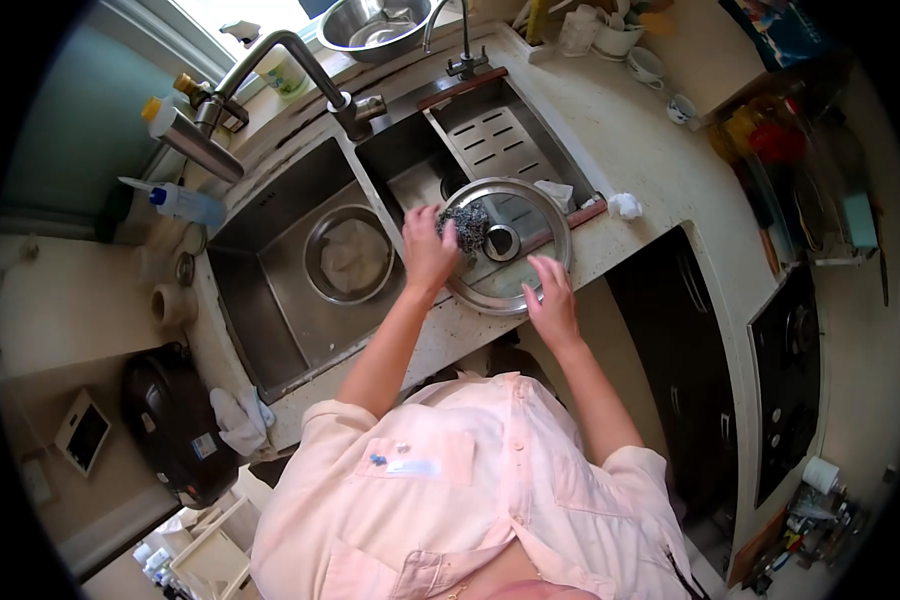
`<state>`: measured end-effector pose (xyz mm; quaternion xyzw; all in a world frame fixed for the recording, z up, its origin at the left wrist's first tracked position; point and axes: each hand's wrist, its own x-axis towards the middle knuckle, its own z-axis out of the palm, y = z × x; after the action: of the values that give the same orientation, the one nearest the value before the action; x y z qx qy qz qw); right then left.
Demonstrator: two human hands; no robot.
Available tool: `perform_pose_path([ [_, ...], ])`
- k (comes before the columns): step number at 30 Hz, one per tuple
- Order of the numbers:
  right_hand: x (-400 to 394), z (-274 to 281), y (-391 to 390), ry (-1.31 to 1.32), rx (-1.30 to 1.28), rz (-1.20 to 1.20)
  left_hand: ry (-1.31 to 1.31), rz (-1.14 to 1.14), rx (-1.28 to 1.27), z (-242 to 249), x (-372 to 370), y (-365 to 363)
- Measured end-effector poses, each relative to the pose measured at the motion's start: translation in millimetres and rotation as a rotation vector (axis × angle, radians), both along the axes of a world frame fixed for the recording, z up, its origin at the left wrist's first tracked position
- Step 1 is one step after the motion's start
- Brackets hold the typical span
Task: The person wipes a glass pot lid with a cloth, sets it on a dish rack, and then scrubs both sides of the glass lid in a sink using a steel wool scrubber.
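A round glass pot lid [518,208] with a steel rim and a central knob lies over the sink's front edge. My left hand [428,247] is closed round a dark steel wool scrubber [467,226], which touches the lid's glass left of the knob. At the lid's lower right rim is my right hand [554,303], its thumb and fingers curved about the edge. The undersides of both hands are hidden. Left of them, in the large sink basin [285,310], sits a steel bowl [315,268] with something pale inside.
A tall faucet [305,52] arches over the sink. A slotted drain tray [490,135] covers part of the right basin. Crumpled white paper [625,206] lies on the counter, and a gas stove [792,370] stands at the right. A bottle [195,205] stands at left.
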<state>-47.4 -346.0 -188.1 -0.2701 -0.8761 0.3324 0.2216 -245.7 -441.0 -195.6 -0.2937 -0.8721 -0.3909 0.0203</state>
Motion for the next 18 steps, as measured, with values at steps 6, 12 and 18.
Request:
perform_pose_path([
  [6, -53, 13, 22, 0.074, 0.044, 0.127, -0.529, -0.081, -0.022, -40, -19, -37],
  [12, -99, 16, 9, -0.032, 0.249, 0.331, -0.850, -0.064, 0.090, -49, -8, -41],
  [18, -130, -6, 34, -0.039, 0.190, 0.165, -0.805, -0.070, 0.099, -64, -3, -52],
])
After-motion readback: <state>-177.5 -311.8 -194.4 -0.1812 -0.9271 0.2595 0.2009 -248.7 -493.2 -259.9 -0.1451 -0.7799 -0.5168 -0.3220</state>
